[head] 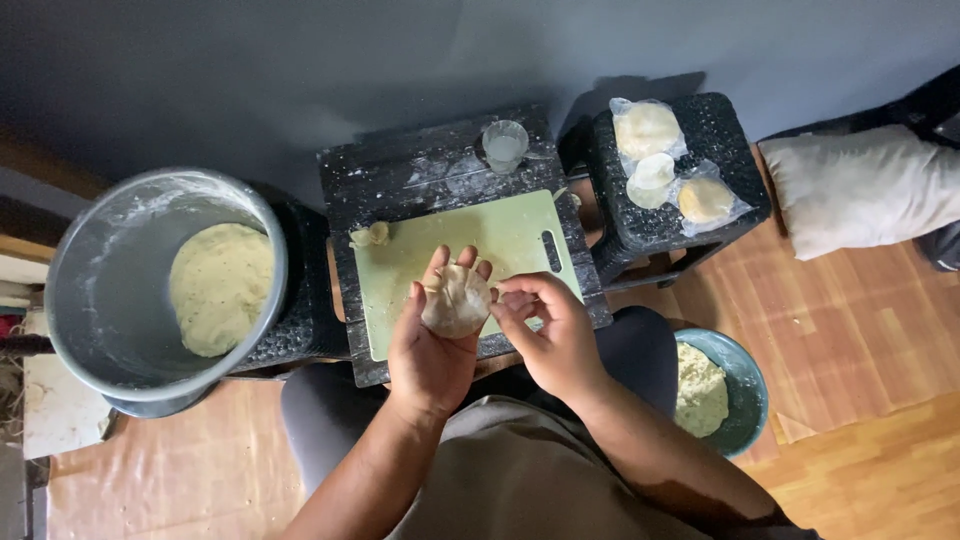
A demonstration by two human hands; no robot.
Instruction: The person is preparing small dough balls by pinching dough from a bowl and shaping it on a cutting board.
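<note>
From my seat I see three clear plastic bags (660,160) lying on the dark speckled stool (735,190) at upper right, each wrapped around a flat pale disc: the top one cream and widest, the middle one small and whitish, the right one more yellow. None shows a label I can make out.

My left hand (430,350) is cupped palm up and holds a dough round (456,300), smooth, beige and gathered into soft folds on top. It sits over the near edge of the green board (470,265). My right hand (550,335) is half curled, its fingertips (500,305) pinching the right edge of the round, so both hands grip the same piece.

The board is a thin pale green plastic rectangle with a slot handle at its right side, lying on a black, flour-dusted table (430,160). A small dough lump (370,235) rests on the board's upper left corner. A clear cup (505,145) stands behind the board.

At left a large grey metal pot (100,290), floury inside, holds a broad yellowish dough mass (220,288). At lower right a teal bowl (750,400) on the wooden floor holds crumbly pale filling (698,390). A white cushion (860,190) lies at far right.
</note>
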